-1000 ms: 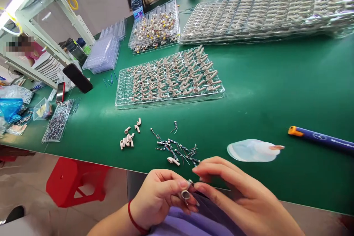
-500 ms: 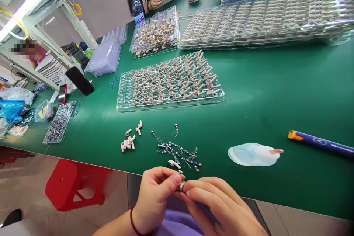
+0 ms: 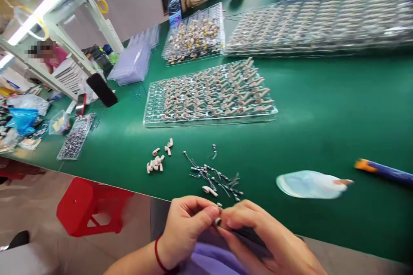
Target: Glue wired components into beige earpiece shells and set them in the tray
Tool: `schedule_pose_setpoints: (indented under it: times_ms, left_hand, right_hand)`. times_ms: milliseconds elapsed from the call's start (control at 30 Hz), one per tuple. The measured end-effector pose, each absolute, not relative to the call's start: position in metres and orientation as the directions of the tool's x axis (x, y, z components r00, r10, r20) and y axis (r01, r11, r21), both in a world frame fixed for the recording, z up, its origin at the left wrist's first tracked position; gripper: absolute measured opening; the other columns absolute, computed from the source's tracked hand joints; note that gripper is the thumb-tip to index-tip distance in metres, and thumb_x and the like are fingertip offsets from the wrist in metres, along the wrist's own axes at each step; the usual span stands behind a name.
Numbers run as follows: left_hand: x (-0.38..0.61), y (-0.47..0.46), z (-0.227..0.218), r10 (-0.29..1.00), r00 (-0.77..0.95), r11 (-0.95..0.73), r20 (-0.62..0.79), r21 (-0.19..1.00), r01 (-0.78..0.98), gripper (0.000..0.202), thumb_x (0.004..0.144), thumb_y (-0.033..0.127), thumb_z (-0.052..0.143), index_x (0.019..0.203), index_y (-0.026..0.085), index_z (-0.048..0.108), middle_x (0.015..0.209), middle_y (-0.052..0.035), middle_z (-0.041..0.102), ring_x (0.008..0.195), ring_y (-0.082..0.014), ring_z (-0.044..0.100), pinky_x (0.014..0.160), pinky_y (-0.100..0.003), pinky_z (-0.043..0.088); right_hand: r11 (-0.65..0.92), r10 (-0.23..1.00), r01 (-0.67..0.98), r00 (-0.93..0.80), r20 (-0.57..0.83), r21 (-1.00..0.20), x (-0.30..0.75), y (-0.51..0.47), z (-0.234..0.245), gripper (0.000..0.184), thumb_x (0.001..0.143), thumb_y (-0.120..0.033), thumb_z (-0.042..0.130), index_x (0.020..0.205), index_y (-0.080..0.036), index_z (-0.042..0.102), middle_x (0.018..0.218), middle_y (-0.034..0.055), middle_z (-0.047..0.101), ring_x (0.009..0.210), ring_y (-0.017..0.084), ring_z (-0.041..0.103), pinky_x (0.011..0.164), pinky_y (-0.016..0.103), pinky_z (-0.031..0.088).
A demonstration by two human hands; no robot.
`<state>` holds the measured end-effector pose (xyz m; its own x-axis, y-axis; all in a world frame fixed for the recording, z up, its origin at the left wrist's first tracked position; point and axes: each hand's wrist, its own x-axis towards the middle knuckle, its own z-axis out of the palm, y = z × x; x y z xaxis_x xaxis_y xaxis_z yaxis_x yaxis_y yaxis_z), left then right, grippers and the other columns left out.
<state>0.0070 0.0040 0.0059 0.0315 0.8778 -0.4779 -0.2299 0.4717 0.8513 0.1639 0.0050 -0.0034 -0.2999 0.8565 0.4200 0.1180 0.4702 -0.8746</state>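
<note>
My left hand [image 3: 185,227] and my right hand [image 3: 258,234] meet over my lap at the near edge of the green table [image 3: 322,107]. Both pinch one small pale earbud shell [image 3: 218,221] between their fingertips. Just beyond them lie a tangle of thin wired parts [image 3: 214,174], one loose shell [image 3: 209,189] and a small heap of pale shells [image 3: 158,160]. Further back a clear tray [image 3: 209,94] holds rows of the same shells.
A round clear lid [image 3: 309,184] and a blue-and-orange pen-like tool [image 3: 383,169] lie at the right. More filled trays [image 3: 322,21] and a bottle [image 3: 174,6] stand at the back, where another person's hands work. A phone [image 3: 101,89] and small tray [image 3: 76,136] are left; a red stool [image 3: 90,206] below.
My view has shifted a little rightward and blurred. My two hands have closed together on the small shell, which showed more openly between the left fingers a second ago.
</note>
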Motion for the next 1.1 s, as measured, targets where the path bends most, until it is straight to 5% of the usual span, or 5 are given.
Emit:
schedule_pose_setpoints:
  times_ms: [433, 600, 733, 933, 1100]
  left_hand:
    - [0.009, 0.013, 0.017, 0.828, 0.079, 0.539, -0.555, 0.751, -0.382, 0.032, 0.061, 0.040, 0.087, 0.069, 0.011, 0.074, 0.056, -0.0045, 0.070, 0.050, -0.0105, 0.062, 0.050, -0.019, 0.048]
    - [0.008, 0.012, 0.016, 0.839, 0.084, 0.528, -0.537, 0.769, -0.361, 0.028, 0.063, 0.037, 0.086, 0.069, 0.012, 0.075, 0.059, -0.0033, 0.071, 0.053, -0.0089, 0.062, 0.052, -0.017, 0.048]
    - [0.008, 0.010, 0.011, 0.861, 0.083, 0.498, -0.501, 0.802, -0.329, 0.025, 0.065, 0.035, 0.085, 0.069, 0.013, 0.074, 0.061, -0.0021, 0.070, 0.050, -0.0073, 0.060, 0.052, -0.017, 0.048]
    - [0.005, 0.009, 0.013, 0.875, 0.096, 0.482, -0.474, 0.838, -0.255, 0.028, 0.067, 0.039, 0.083, 0.073, 0.014, 0.074, 0.062, -0.0036, 0.071, 0.056, -0.0109, 0.063, 0.056, -0.020, 0.049]
    - [0.002, 0.007, 0.020, 0.895, 0.138, 0.439, -0.425, 0.892, -0.104, 0.030, 0.068, 0.042, 0.080, 0.074, 0.013, 0.073, 0.064, -0.0042, 0.069, 0.059, -0.0108, 0.059, 0.055, -0.020, 0.045]
  right_hand:
    - [0.559, 0.807, 0.036, -0.251, 0.534, -0.829, 0.165, 0.008, 0.004, 0.027, 0.082, 0.001, 0.051, 0.097, -0.021, 0.047, 0.075, 0.0007, 0.061, 0.069, 0.012, 0.056, 0.060, 0.023, 0.053]
    - [0.657, 0.752, 0.185, -0.226, 0.619, -0.730, 0.163, 0.011, 0.001, 0.024, 0.083, -0.006, 0.061, 0.100, -0.020, 0.051, 0.081, 0.0031, 0.066, 0.072, 0.014, 0.057, 0.064, 0.026, 0.053]
    - [0.744, 0.667, 0.280, -0.256, 0.699, -0.607, 0.160, 0.011, -0.003, 0.020, 0.085, -0.001, 0.054, 0.097, -0.018, 0.055, 0.080, 0.0039, 0.070, 0.070, 0.014, 0.058, 0.066, 0.028, 0.051]
    - [0.609, 0.781, 0.091, -0.245, 0.575, -0.788, 0.170, 0.011, 0.004, 0.020, 0.086, -0.005, 0.057, 0.099, -0.021, 0.055, 0.076, 0.0006, 0.065, 0.068, 0.013, 0.059, 0.061, 0.024, 0.053]
    - [0.476, 0.866, 0.128, -0.239, 0.439, -0.870, 0.178, 0.019, 0.003, 0.022, 0.087, -0.008, 0.056, 0.101, -0.023, 0.064, 0.084, 0.0032, 0.063, 0.072, 0.012, 0.063, 0.060, 0.019, 0.055]
